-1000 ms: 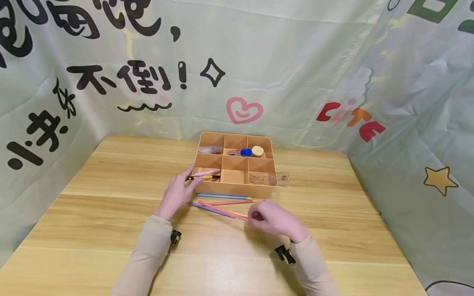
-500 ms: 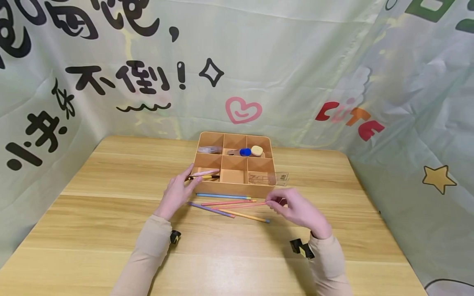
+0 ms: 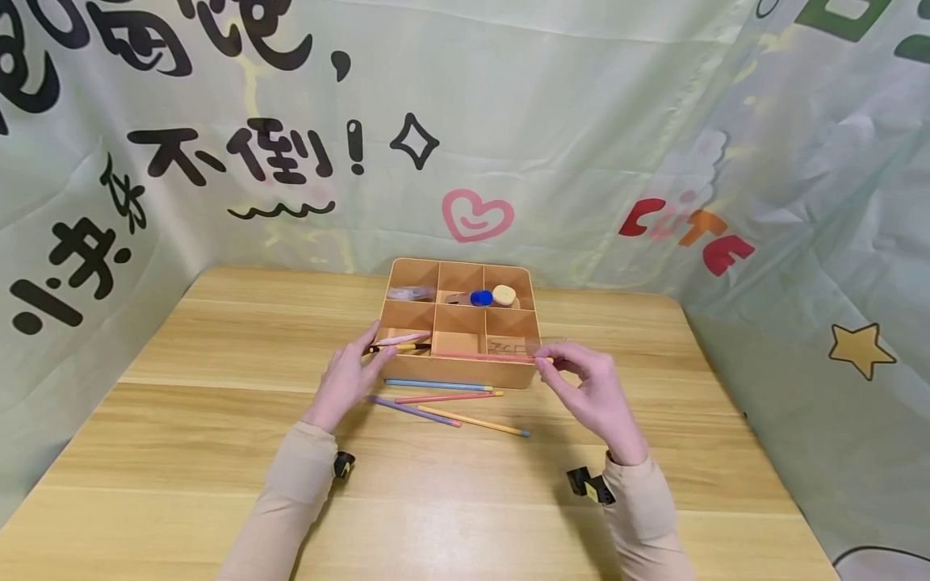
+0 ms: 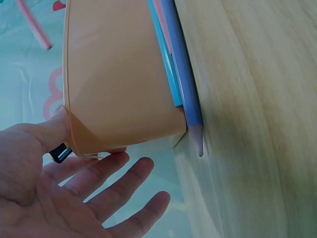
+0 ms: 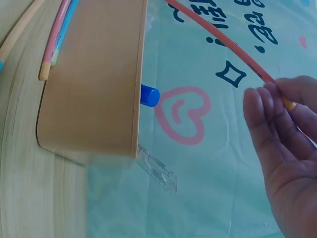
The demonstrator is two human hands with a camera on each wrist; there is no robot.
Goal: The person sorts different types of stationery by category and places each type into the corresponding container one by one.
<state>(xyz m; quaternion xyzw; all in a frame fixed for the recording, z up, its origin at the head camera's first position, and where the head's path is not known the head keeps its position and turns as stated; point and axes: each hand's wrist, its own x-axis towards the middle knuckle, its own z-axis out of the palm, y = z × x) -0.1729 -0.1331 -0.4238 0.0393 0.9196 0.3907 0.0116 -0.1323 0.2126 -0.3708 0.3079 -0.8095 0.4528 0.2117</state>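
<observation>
Coral, slender pencil (image 5: pixel 224 41) hangs above a smooth-walled, six-celled tan box (image 3: pixel 465 372).

The rectangular, divided plastic box (image 3: pixel 465 373) is of plain light-orange colour. The slim coral-red pencil (image 5: pixel 230 42) has a yellow end, and the slim pinkish-red pencil (image 3: pixel 445 398) also. The slim purple pencil (image 3: pixel 414 410) ends in pink, the slim yellow pencil (image 3: pixel 475 422) in blue. The flat, light-brown table (image 3: pixel 182 460) shows wood grain; the pale-green cloth (image 3: pixel 581 121) bears black characters (image 3: pixel 163 135) and a pink heart outline (image 3: pixel 446 211).
</observation>
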